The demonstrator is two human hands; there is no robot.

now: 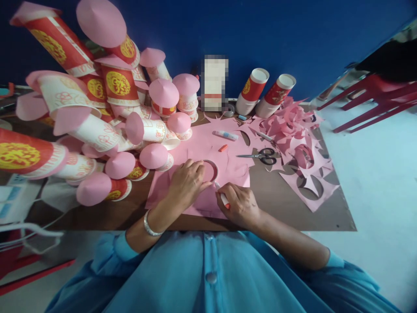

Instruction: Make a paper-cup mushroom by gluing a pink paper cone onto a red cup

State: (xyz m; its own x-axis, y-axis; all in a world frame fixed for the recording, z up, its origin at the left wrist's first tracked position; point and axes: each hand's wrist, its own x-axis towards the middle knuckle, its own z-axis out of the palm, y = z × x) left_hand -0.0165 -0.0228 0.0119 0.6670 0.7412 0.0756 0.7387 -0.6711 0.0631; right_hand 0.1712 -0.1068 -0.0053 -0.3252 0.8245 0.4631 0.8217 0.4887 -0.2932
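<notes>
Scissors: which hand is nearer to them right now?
Right. The right hand is on the person's side of the scissors; the left hand is farther off to their left, by the ring.

Centre: ring (216, 169), partly hidden by left hand (188, 182). Upper centre: pixelated object (215, 82). Cropped: red cup (22, 152), left edge; red stool (378, 89), right.

Your left grip (189, 183) lies palm down, thumb (205, 186) extended toward your right grip (239, 201), which is curled with fingers folded, both forearms (289, 241) angled inward.
</notes>
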